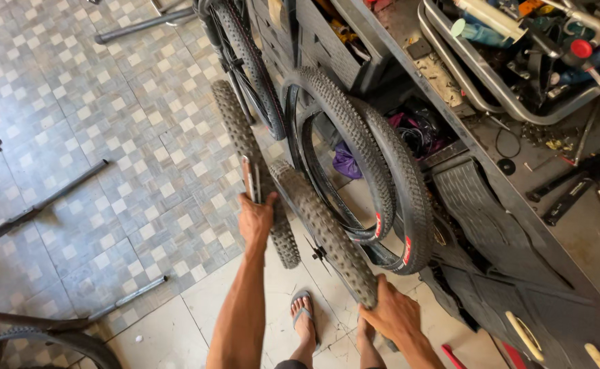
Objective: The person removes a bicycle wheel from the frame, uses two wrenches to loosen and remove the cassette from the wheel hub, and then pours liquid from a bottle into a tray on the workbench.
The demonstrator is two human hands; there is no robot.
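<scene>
Knobby black rubber bicycle tyres are being gripped: left hand fingers wrapping one, right hand fingers clamping another. Either could be slipping sideways into the leaning tyres under the worktop.

The left hand grips one knobby wheel upright on the tiled floor, the right hand clasps a second wheel, loose tyres leaning just beside them.

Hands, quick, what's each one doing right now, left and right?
Left hand: closed around the rim of a knobby bicycle wheel.
Right hand: closed on the tread of a second knobby wheel.
</scene>
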